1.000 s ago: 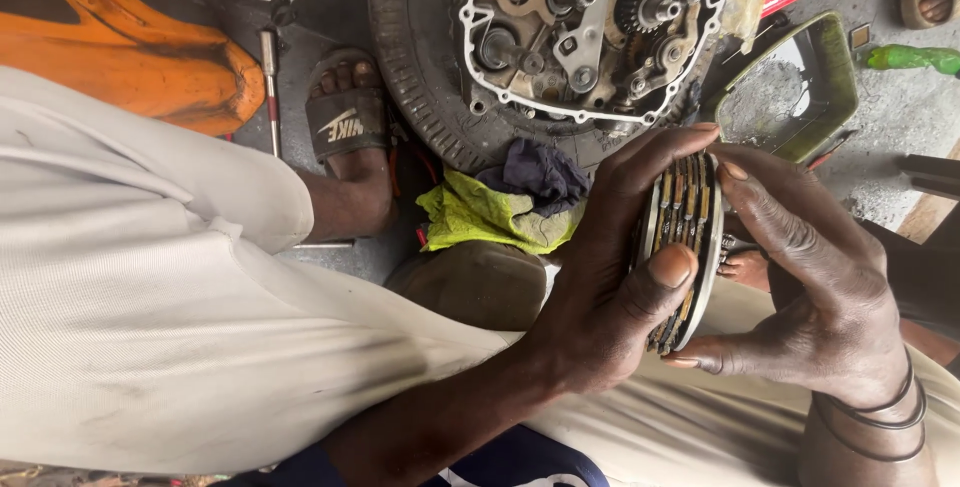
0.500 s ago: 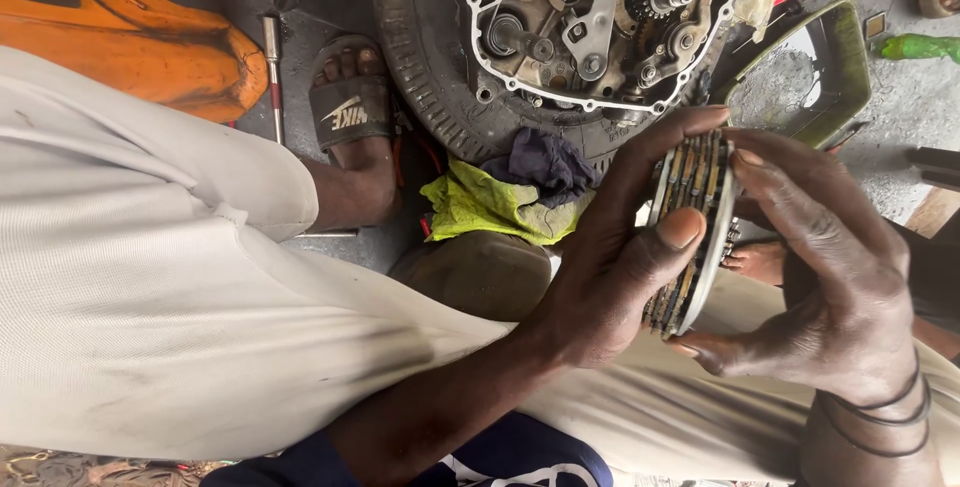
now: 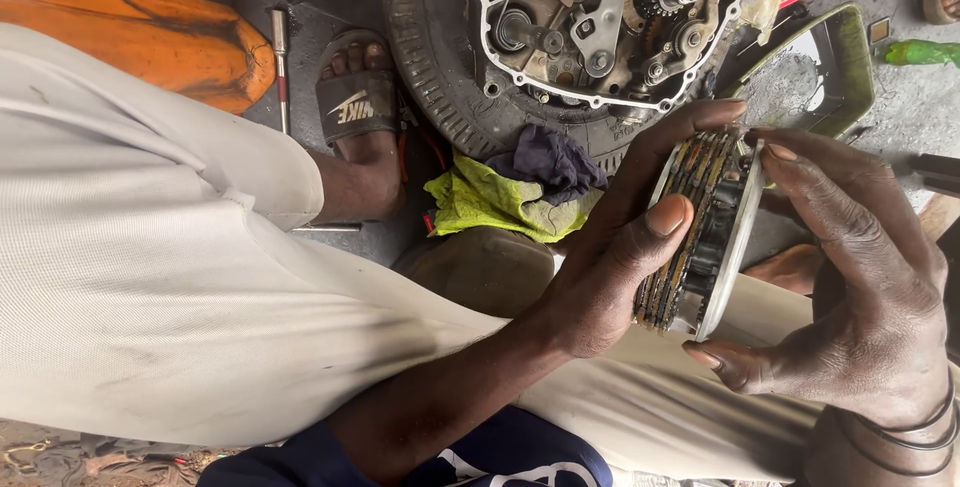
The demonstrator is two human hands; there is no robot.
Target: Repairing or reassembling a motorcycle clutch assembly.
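**Clutch pack held edge-on between both hands, above the lap**

We find the clutch pack [image 3: 700, 237], a stack of friction and steel plates seated on its hub, held on edge in front of the person's knees and clear of the floor. The left hand [image 3: 610, 267] grips it from the near side: the thumb lies across the plate edges and the fingers [image 3: 680, 132] wrap over the top rim. The right hand [image 3: 860, 317] backs the outer metal face, fingers spread wide and curled round the rim at top and bottom. Both hands are closed on the pack; neither is free.

We judge the step in hand to be alignment or inspection of the stacked plates, since the plate edges face the camera and the thumb rests directly on them. The plates look unevenly stepped along the edge, though we cannot tell whether their tabs line up.

The open engine case [image 3: 600, 17], with its gears and shafts exposed, lies on the floor just beyond, resting on a tyre [image 3: 430, 67]. A yellow rag [image 3: 490, 202] lies between it and the hands.

Any next move calls, in our judgement, for steady two-sided pressure so the stack does not splay or shed a plate.
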